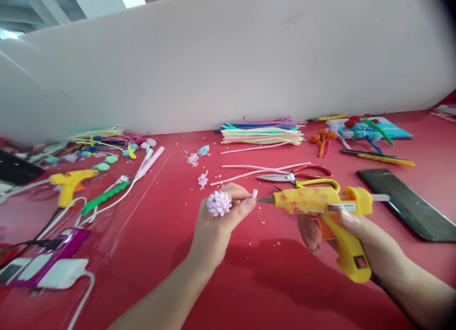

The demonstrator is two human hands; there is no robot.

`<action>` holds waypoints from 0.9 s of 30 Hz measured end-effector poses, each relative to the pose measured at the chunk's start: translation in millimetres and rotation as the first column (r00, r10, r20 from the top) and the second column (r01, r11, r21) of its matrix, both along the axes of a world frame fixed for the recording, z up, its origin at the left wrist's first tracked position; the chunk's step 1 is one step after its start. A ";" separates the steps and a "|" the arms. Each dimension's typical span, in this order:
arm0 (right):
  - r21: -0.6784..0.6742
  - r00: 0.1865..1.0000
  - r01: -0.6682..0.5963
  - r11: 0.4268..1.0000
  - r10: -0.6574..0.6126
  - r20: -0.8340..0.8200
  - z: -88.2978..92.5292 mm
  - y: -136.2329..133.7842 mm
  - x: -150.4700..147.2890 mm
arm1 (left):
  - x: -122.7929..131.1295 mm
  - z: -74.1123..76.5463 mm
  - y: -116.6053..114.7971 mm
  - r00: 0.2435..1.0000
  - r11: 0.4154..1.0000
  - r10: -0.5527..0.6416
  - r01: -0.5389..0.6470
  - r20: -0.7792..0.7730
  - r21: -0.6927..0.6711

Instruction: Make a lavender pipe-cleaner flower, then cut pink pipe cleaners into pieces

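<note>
My left hand (pixel 217 220) pinches a small lilac pipe-cleaner flower (pixel 219 203), with its white stem end (pixel 254 193) sticking out between thumb and finger. My right hand (pixel 342 230) grips a yellow hot glue gun (pixel 320 204) by the handle. The gun lies level, its nozzle (pixel 263 200) pointing left and almost touching the white stem end. Both hands hover over the red table (pixel 249 273).
Red-handled scissors (pixel 295 175) and loose white pipe cleaners lie just behind the hands. A stack of coloured pipe cleaners (pixel 261 132) sits at the back. A black phone (pixel 406 201) lies to the right, finished flowers (pixel 356 130) beyond it. A second glue gun (pixel 69 182), cables and chargers fill the left.
</note>
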State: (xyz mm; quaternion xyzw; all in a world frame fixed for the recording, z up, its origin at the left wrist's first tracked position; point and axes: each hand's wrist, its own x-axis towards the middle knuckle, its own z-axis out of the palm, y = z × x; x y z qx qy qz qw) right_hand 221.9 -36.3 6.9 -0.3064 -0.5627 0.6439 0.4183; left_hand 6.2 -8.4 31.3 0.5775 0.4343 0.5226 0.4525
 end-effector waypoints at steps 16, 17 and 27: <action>0.032 0.970 0.123 0.992 -0.127 0.206 -6.4 -8.9 -1.2 | -5.8 8.0 -1.9 0.902 0.941 0.177 -0.039 -0.393 0.336; 0.034 0.954 0.167 0.985 -0.171 0.248 -7.5 -9.3 -2.1 | -5.8 8.6 -2.8 0.895 0.934 0.188 -0.036 -0.405 0.355; -0.008 0.842 0.510 0.860 -0.497 0.210 -6.9 15.1 -2.6 | -10.3 6.5 1.4 0.933 0.978 0.040 0.038 -0.358 0.206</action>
